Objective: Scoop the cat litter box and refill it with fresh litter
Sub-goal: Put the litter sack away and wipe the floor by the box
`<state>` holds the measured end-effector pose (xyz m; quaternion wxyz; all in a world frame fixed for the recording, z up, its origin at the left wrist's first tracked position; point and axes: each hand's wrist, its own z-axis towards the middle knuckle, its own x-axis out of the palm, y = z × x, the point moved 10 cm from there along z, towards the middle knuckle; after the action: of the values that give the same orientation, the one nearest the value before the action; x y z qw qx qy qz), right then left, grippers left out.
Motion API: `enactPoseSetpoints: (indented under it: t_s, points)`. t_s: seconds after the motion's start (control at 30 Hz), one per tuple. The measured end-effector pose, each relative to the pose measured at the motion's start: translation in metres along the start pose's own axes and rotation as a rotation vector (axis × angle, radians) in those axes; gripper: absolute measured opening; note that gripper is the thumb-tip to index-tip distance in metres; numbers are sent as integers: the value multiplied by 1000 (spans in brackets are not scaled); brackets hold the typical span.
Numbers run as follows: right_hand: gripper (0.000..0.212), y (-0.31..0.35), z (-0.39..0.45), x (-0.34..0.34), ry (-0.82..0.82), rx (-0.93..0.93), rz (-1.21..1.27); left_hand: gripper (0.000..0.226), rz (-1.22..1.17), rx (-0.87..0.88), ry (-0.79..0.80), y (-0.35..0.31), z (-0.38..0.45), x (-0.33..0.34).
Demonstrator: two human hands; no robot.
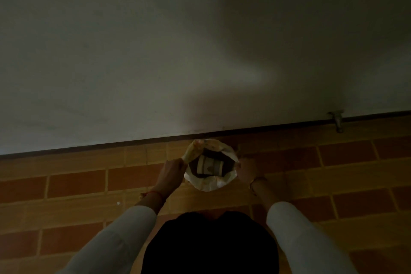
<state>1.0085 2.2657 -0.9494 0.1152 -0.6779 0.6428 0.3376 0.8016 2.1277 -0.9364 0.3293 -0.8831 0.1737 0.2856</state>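
The room is dim. A person stands over a bag [211,182] that sits on the tiled floor [77,184], close to the wall [155,51]. The left hand [172,170] pinches the left edge of the bag's mouth. The right hand [246,170] pinches the right edge. Both hands are closed on the bag and pull it open.

Down inside lies a pale cup [210,167] on its side, on something dark. I think that dark stuff is the litter, but it is too dim to be sure.

The bag looks thin and floppy, so it may sag or tear. It is likely heavy if it is full. Holding it lower down, or under the bottom, seems safer than the rim.

A small metal stopper [337,120] sits by the wall, well apart. No litter box shows here.
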Motion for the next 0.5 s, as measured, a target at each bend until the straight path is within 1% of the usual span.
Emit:
enactPoseSetpoints:
  t_s: [0.17,0.23,0.3,0.37,0.43,0.5]
  points:
    - [30,12,-13,-8,22,-41,17,21,19,-17,-7,-6,-10,-8]
    - [32,21,-29,-21,7,-55,56,19,-22,-13,-19,-17,-25,-23]
    - [33,34,-51,-43,-19,-84,127,27,-52,29,-51,-34,-48,-47]
    - [36,52,-82,-71,-57,-123,180,35,-28,71,-92,-53,-77,-78]
    - [44,72,-121,-100,-90,-161,191,37,-3,106,-134,-75,-112,-115]
    - [47,96,-168,-132,-118,-201,181,39,15,150,-173,-100,-152,-156]
